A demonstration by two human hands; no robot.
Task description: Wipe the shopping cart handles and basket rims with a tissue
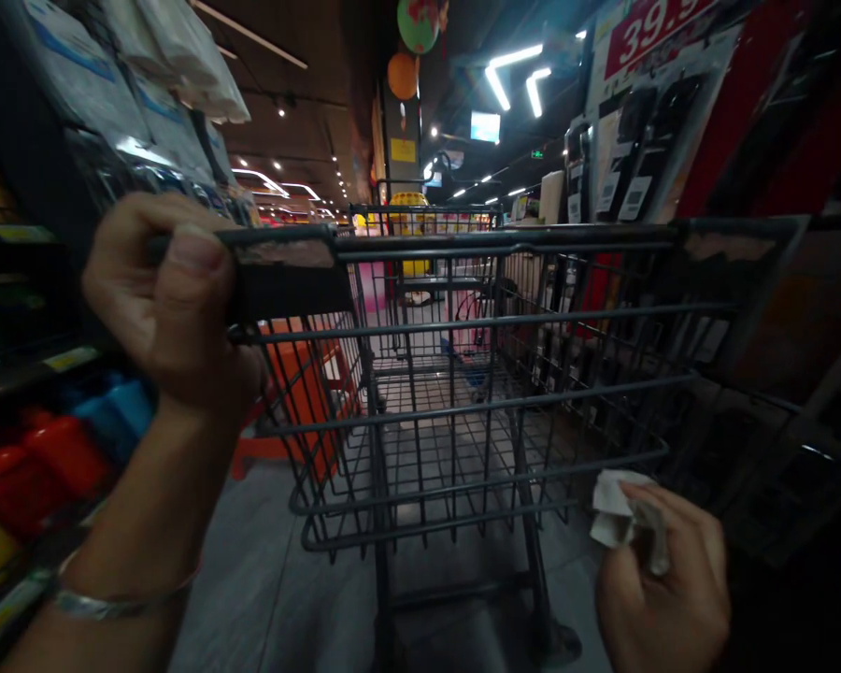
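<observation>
A dark wire shopping cart [434,407] stands straight in front of me, and its handlebar [505,238] runs across the view. My left hand [175,290] is wrapped round the left end of that bar, thumb on top. Lower down on the right, my right hand [673,579] is closed on a crumpled white piece of paper [611,509], pinched between thumb and fingers. That hand is apart from the handlebar, close to the cart's lower right side. Through the wires I see the basket's mesh floor; a pink item shows beyond, and I cannot tell whether it is inside.
Shelves with red containers [63,458] and hanging packs [175,56] line the left. On the right hang packaged black goods [634,150] under a red price sign [662,33]. An orange stand [298,402] is beside the cart's left side. Grey floor tiles [245,561] lie below.
</observation>
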